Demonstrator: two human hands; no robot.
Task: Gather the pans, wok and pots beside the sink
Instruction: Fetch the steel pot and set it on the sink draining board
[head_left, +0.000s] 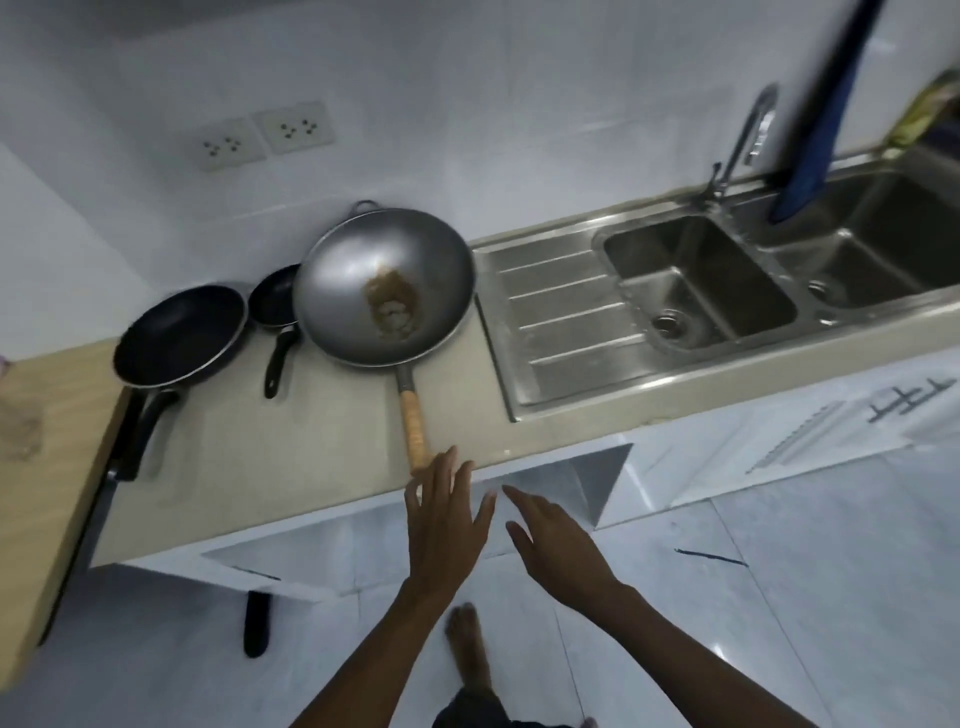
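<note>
A grey metal wok (384, 286) with brown residue and a wooden handle rests on the beige counter (291, 467), just left of the steel sink's (696, 291) drainboard. A small black pan (275, 299) touches the wok's left side. Further left lies a large black frying pan (179, 338), its handle hanging over the counter edge. My left hand (447, 525) is open, fingers spread, its fingertips just below the tip of the wok's handle. My right hand (556, 545) is open beside it, holding nothing. No pots are in view.
A tap (748, 135) stands behind the double-basin sink, and a dark blue object (815, 145) hangs over the right basin. Wall sockets (265, 135) sit above the pans. A wooden surface (47, 457) adjoins the counter on the left. A black handle (257, 623) sticks out below the counter.
</note>
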